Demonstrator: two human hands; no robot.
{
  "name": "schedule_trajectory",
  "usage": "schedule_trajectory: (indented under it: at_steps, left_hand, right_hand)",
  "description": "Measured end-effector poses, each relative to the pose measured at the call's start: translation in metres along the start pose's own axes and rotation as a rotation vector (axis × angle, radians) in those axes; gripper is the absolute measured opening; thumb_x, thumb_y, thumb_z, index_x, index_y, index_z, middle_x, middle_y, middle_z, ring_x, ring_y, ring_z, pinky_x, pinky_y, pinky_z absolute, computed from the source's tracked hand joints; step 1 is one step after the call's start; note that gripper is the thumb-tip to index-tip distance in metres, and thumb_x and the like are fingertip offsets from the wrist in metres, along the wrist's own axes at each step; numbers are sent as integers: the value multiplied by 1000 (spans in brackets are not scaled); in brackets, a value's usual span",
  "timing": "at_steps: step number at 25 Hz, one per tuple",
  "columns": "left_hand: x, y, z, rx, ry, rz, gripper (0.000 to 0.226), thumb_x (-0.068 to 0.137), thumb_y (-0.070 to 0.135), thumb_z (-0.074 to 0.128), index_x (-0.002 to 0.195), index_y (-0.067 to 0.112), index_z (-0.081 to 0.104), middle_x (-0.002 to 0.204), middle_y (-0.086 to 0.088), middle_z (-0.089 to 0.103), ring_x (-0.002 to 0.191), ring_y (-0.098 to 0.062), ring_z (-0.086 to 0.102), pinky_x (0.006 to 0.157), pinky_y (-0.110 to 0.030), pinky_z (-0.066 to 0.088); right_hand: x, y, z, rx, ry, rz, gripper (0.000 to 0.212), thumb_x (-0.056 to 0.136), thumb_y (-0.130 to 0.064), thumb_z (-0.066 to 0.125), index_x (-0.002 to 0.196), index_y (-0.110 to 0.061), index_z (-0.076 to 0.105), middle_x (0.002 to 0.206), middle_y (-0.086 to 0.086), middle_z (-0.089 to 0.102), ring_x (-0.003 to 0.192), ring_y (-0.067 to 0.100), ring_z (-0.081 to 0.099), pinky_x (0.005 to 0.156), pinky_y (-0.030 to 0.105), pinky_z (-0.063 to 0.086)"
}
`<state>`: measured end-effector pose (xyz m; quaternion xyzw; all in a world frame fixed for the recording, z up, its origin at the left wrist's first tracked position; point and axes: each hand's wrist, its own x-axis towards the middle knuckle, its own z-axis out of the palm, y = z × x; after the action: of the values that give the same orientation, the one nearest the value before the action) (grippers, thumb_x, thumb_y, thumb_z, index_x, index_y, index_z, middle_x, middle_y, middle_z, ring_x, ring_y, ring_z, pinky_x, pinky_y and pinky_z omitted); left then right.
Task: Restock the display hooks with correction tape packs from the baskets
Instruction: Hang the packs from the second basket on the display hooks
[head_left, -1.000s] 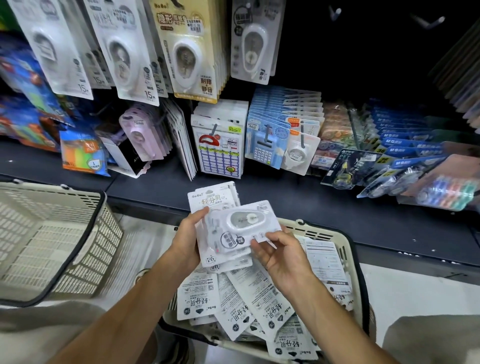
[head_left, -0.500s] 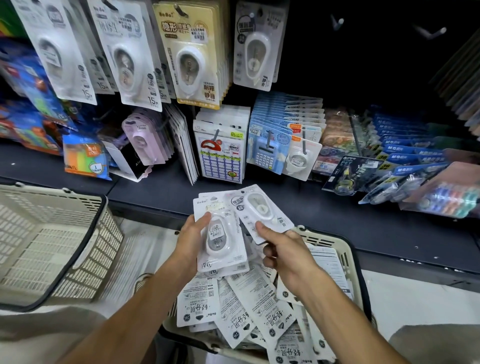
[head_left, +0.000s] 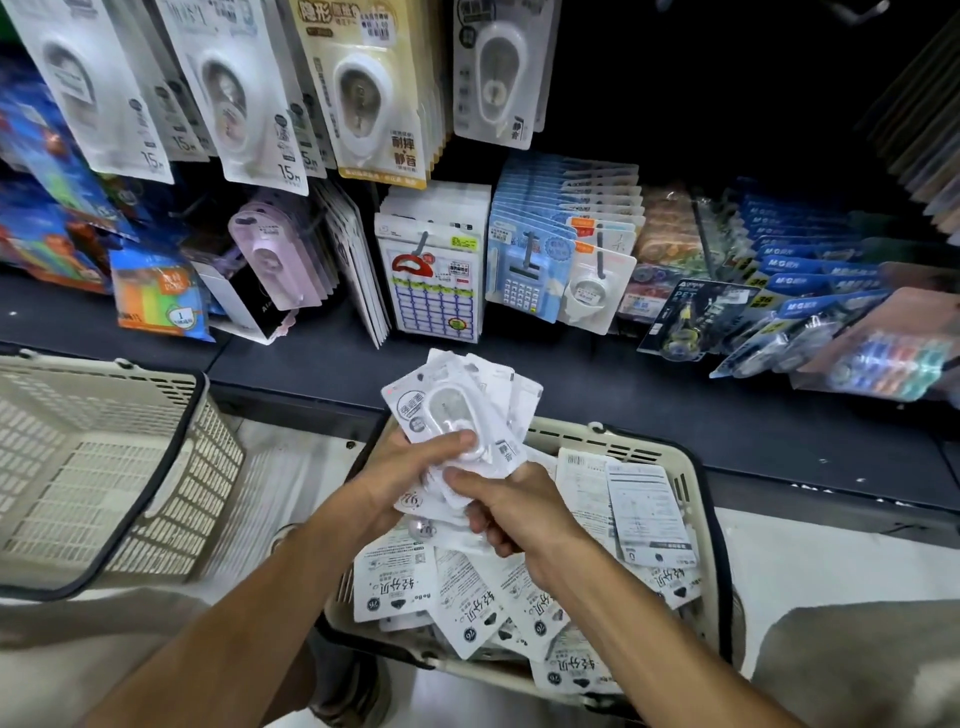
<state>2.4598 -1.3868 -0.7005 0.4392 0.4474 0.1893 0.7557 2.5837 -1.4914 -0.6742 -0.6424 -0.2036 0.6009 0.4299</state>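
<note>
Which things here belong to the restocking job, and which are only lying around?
Job: left hand, right hand, bundle of correction tape packs, full basket, hanging packs.
Lying about: empty basket, label sheets, calculator packs.

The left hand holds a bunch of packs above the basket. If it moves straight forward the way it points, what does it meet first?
Probably the dark shelf ledge, then the label sheet pack standing on it. Depth is unclear, so the left hand with its packs might pass above the ledge.
</note>
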Motion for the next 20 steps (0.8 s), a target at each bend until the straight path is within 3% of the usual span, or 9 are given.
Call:
schedule_trajectory:
  at_steps: [2, 4, 6, 8, 10, 12, 14, 17, 20]
  left_hand:
    - [1, 3, -4, 34, 64, 3, 52, 55, 19, 94, 103, 11, 76, 101, -17, 79, 87, -34, 76, 66, -35, 62]
    - [4, 11, -12, -21, 168, 5, 49, 62, 15, 91, 107, 13, 70, 99, -13, 80, 84, -31, 78, 65, -38, 63]
    - [9, 18, -21, -112, 314, 21, 44, 72, 15, 89, 107, 19, 63, 92, -7, 81, 78, -26, 79, 60, -38, 62]
    - [13, 20, -29, -156, 395, 42, 41, 74, 15, 88, 106, 21, 62, 88, -5, 81, 73, -25, 79, 54, -37, 61]
    - [14, 19, -33, -174, 418, 54, 41, 74, 15, 88, 106, 21, 63, 87, -6, 81, 72, -24, 79, 52, -36, 60]
    - [15, 15, -34, -174, 408, 45, 43, 73, 16, 89, 106, 22, 61, 87, -5, 81, 72, -24, 79, 52, -36, 60]
    - [13, 14, -31, -156, 390, 38, 46, 72, 18, 90, 107, 23, 60, 88, -3, 81, 74, -23, 79, 52, -34, 61]
    - [11, 14, -30, -161, 380, 55, 45, 73, 17, 89, 105, 24, 58, 83, -1, 81, 71, -22, 79, 50, -33, 60]
    - [8, 18, -30, -176, 377, 79, 42, 75, 18, 88, 105, 25, 59, 85, -2, 81, 73, -22, 79, 51, -34, 60]
  right_hand:
    - [5, -1, -26, -167, -287, 18, 20, 80, -39, 81, 81, -19, 76, 80, 6, 76, 53, 11, 57, 46, 21, 43]
    - [12, 4, -54, -429, -368, 49, 26, 85, -35, 79, 107, -23, 72, 107, 8, 75, 74, 15, 65, 60, 28, 52]
    - [20, 28, -70, -1032, -276, 142, 72, 79, -37, 83, 142, -27, 48, 143, 7, 57, 112, 22, 61, 89, 39, 52]
    - [15, 66, -61, -1475, -321, 251, 120, 70, -36, 89, 160, -29, 9, 166, 5, 18, 145, 33, 33, 111, 51, 38]
    - [12, 91, -48, -1621, -316, 151, 124, 74, -23, 86, 161, -24, -3, 167, 11, 11, 146, 38, 26, 113, 52, 38]
    - [16, 88, -55, -1632, -222, -43, 101, 83, -11, 72, 160, -23, 8, 158, 12, 34, 134, 34, 44, 106, 44, 45]
    - [19, 80, -73, -1593, -232, -90, 95, 86, -13, 66, 160, -31, 10, 154, 6, 44, 129, 30, 50, 104, 39, 45]
    - [16, 92, -81, -1729, -263, -146, 112, 81, 3, 67, 159, -37, -3, 163, 4, 25, 142, 32, 34, 115, 49, 30]
    - [15, 112, -86, -1748, -198, -289, 106, 85, 7, 60, 160, -38, 0, 166, 5, 17, 147, 32, 23, 121, 49, 17]
